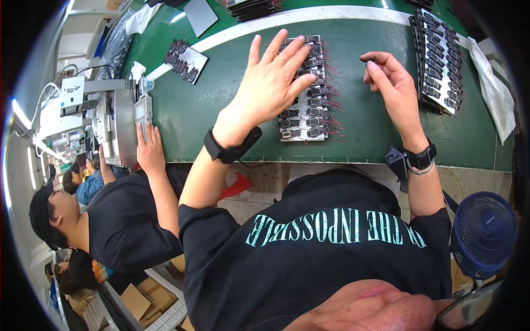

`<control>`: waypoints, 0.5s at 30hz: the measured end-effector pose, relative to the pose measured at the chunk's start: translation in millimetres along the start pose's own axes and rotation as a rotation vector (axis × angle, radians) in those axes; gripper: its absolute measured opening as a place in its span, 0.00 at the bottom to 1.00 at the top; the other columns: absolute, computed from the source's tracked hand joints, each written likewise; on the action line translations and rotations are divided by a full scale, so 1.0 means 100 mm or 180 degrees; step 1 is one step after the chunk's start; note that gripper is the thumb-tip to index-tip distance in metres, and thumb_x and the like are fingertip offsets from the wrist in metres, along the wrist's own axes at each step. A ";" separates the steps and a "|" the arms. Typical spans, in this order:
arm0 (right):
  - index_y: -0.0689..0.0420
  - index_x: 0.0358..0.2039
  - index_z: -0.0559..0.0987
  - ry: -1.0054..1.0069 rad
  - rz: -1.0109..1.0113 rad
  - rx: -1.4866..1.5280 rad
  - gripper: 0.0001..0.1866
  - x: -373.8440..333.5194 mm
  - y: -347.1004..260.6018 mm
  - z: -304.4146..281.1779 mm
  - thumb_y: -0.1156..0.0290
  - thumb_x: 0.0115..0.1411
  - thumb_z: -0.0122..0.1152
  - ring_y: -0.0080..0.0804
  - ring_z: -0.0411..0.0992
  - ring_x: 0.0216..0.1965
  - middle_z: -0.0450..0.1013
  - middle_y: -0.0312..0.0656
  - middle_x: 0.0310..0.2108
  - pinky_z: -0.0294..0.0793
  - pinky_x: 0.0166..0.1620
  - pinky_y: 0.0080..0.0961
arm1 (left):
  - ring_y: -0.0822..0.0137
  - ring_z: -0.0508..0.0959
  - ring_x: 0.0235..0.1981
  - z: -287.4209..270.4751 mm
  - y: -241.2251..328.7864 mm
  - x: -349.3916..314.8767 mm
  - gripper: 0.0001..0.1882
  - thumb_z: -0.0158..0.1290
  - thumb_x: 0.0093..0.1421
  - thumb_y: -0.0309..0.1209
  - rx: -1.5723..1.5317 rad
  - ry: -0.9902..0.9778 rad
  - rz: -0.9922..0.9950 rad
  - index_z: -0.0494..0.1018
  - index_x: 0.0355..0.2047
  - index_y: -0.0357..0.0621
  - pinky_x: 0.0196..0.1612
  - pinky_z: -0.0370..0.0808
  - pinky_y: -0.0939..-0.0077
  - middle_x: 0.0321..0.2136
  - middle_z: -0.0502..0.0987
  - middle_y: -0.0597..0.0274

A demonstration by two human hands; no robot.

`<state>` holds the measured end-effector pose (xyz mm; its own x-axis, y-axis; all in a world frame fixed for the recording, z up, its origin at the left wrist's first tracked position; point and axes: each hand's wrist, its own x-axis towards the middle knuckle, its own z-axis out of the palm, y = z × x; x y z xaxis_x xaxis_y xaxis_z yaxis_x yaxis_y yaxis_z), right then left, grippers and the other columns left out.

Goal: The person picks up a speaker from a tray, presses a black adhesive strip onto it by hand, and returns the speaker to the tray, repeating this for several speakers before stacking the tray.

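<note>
Left hand (pixel 273 77): lying flat w/ fingers spread, palm pressing down on the tray of parts (pixel 308 124); grip is open, nothing pinched. Prob. steadying the rows so they are not sliding.
Right hand (pixel 389 80): hovering above the bench (pixel 221 110), just right of the tray; thumb and forefinger are closing on one small dark part (pixel 366 59), other fingers curling loosely. Part too small to tell its form.
Tray of parts: sitting mid-bench, straight in front of the person, between both hands; flat pale card carrying rows of small black blocks, thin red wires sticking out along the right edge.
Side stack (pixel 439 60): more loaded cards, piled and fanned, lying to the right, within reach of the right hand.
Far card (pixel 185 59): another loaded card, lying apart at upper left, tilted.
Bench: green matte surface, white stripe running along the far side; looking smooth, slightly worn.
Wrists: black bands on both, a thin metal bangle on the right.
Neighbour's hand (pixel 148 149): a co-worker at left is resting it by a grey metal machine (pixel 118 124) at the bench edge.
Fan (pixel 483 231): blue, round grille, standing low at right, off the bench.
</note>
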<state>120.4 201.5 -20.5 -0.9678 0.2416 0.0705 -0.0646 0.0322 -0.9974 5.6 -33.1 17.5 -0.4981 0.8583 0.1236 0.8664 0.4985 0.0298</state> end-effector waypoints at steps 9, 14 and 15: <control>0.59 0.49 0.77 -0.0039 0.0020 -0.0071 0.14 -0.01 0.01 -0.02 0.66 0.69 0.53 0.13 0.66 0.33 0.71 0.29 0.30 0.65 0.38 0.12 | 0.56 0.49 0.72 -0.01 0.09 -0.16 0.23 0.43 0.70 0.46 0.0048 -0.0117 0.0015 0.69 0.61 0.54 0.71 0.38 0.47 0.67 0.61 0.63; 0.59 0.49 0.77 0.0051 -0.0031 -0.0143 0.14 0.02 0.02 -0.02 0.66 0.69 0.53 0.13 0.66 0.32 0.71 0.29 0.30 0.65 0.39 0.12 | 0.55 0.50 0.72 -0.11 0.14 -0.25 0.21 0.44 0.70 0.44 -0.0154 -0.0137 0.0141 0.71 0.60 0.56 0.71 0.38 0.47 0.66 0.64 0.65; 0.59 0.49 0.77 0.0046 -0.0015 -0.0137 0.14 0.02 0.03 -0.02 0.66 0.69 0.53 0.13 0.66 0.32 0.71 0.29 0.30 0.65 0.39 0.12 | 0.55 0.50 0.72 -0.11 0.15 -0.27 0.21 0.44 0.70 0.44 -0.0161 -0.0151 0.0135 0.71 0.60 0.56 0.71 0.38 0.47 0.66 0.64 0.65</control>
<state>118.8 203.8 -23.2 -0.9639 0.2552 0.0758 -0.0584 0.0752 -0.9955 32.5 -50.4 25.2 -0.4610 0.8839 0.0789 0.8868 0.4558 0.0758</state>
